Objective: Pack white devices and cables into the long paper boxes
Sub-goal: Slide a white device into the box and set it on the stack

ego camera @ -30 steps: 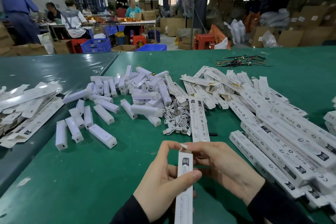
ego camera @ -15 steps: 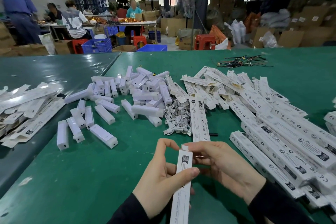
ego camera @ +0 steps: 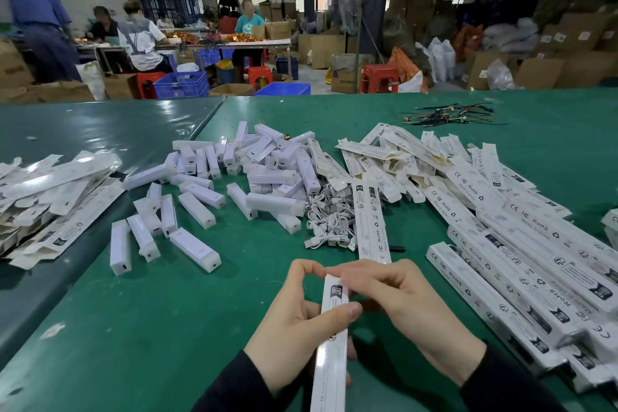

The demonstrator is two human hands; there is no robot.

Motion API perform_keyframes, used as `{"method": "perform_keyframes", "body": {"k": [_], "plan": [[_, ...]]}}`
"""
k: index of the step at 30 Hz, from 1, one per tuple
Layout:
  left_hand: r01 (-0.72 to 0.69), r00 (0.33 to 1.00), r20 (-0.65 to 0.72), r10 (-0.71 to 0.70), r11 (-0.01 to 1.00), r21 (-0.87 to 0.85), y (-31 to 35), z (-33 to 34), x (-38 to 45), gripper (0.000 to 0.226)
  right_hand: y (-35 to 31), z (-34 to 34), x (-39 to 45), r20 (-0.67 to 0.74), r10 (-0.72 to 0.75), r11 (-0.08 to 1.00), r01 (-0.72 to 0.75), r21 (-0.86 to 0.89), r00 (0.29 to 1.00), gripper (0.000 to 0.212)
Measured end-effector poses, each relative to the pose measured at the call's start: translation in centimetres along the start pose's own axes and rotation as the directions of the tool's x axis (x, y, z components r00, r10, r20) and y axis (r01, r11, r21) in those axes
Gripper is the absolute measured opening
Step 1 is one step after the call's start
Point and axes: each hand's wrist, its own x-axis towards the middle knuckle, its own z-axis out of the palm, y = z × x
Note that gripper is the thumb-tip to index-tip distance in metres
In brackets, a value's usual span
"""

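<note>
A long white printed paper box is held upright-ish near the bottom of the view, over the green desk. It's gripped by the left hand, thumb pressed across its front and fingers curled behind, while the top end is pinched by the fingers of the right hand. Whether anything is inside can't be told.

Just beyond the hands, a tangle of short white cables is piled beside another flat printed box. Further left, white rectangular plastic devices are scattered in a loose heap. On the right, a big stack of filled long white boxes is laid out, with flat unfolded ones behind. More flattened white boxes are heaped at far left. A bundle of thin dark wires is lying well back on the desk.
</note>
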Motion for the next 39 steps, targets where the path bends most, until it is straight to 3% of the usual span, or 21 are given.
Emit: {"method": "perform_keyframes", "body": {"k": [4,6,8,9,11,14,18,20,23,28,31,32,34,37,39], "plan": [[-0.012,1.0,0.007,0.012,0.999,0.037,0.3,0.0,0.1,0.058,0.4,-0.2,0.4,0.028,0.052,0.999,-0.052,0.008,0.998,0.012],[0.026,0.997,-0.071,-0.029,0.999,-0.041,0.5,-0.1,0.2,0.049,0.9,-0.2,0.8,0.066,0.146,0.981,-0.153,0.116,0.987,0.022],[0.007,0.978,-0.202,-0.055,0.973,-0.232,0.8,-0.6,0.1,0.025,0.9,-0.1,0.9,0.053,0.204,0.928,-0.21,0.308,0.978,0.039],[-0.024,0.963,-0.26,-0.075,0.933,-0.359,1.0,-1.0,0.3,0.028,0.8,0.0,0.9,0.002,0.184,0.91,-0.171,0.377,0.983,0.041],[-0.096,0.955,-0.289,-0.066,0.855,-0.51,1.3,-1.9,0.4,0.056,0.8,0.2,0.8,-0.14,0.065,0.925,-0.007,0.381,0.988,0.034],[-0.204,0.918,-0.397,0.029,0.891,-0.406,1.6,-1.8,0.8,0.075,1.5,1.5,0.4,-0.22,-0.113,0.982,0.142,0.125,0.969,0.033],[-0.286,0.814,-0.579,0.036,0.894,-0.345,1.1,-1.6,1.4,0.046,1.6,3.8,0.8,0.044,-0.247,0.94,0.25,-0.232,0.968,0.027],[-0.302,0.795,-0.604,0.056,0.9,-0.314,1.3,-2.0,1.3,0.038,1.4,4.0,3.1,0.002,-0.322,0.882,0.3,-0.364,0.947,0.026],[-0.302,0.806,-0.589,0.058,0.897,-0.324,1.6,-2.0,0.9,0.028,1.1,3.2,8.2,-0.135,-0.455,0.732,0.283,-0.619,0.88,0.001],[-0.232,0.859,-0.51,0.046,0.923,-0.306,1.5,-1.5,0.5,0.035,2.5,2.8,14.9,0.024,-0.333,0.364,0.152,-0.919,0.943,0.045],[-0.194,0.884,-0.466,0.042,0.939,-0.284,1.6,-1.3,0.5,0.045,2.9,2.9,16.3,0.062,-0.267,0.248,0.131,-0.96,0.962,0.043],[-0.175,0.894,-0.447,0.035,0.945,-0.277,1.6,-1.3,0.5,0.046,2.8,2.8,16.3,0.062,-0.28,0.276,0.142,-0.951,0.958,0.039],[-0.127,0.919,-0.395,0.008,0.953,-0.276,1.4,-1.4,0.4,0.051,2.6,2.6,15.7,0.037,-0.366,0.458,0.215,-0.863,0.93,0.03],[-0.064,0.949,-0.312,-0.034,0.952,-0.299,1.2,-1.5,0.3,0.054,1.5,1.8,13.4,-0.197,-0.41,0.824,0.269,-0.498,0.891,0.021],[-0.043,0.964,-0.263,-0.031,0.962,-0.271,1.0,-1.6,0.3,0.051,0.7,0.5,11.2,-0.363,-0.374,0.92,0.289,-0.266,0.854,0.02]]}}
